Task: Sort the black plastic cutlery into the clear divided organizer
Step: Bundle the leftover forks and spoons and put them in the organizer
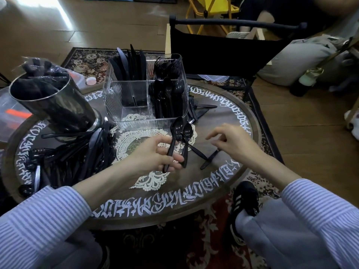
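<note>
My left hand (155, 154) holds two black spoons (175, 133) by their handles, bowls pointing up toward the clear divided organizer (136, 121). The organizer stands at the table's far middle with knives in its back left part, forks back right, spoons front right, and little in the front left part. My right hand (233, 140) hovers with loosely curled fingers just above a black utensil (208, 161) lying on the table; whether it touches it I cannot tell. Another black spoon (196, 151) lies between the hands. A big heap of black cutlery (77, 158) covers the table's left side.
A shiny metal cup (58, 105) stuffed with wrapped cutlery leans at the left. More cutlery (202, 108) lies right of the organizer. The round table (174, 202) has white lettering around its rim. A black chair (223, 49) stands behind it. My shoe (245, 199) is below the table edge.
</note>
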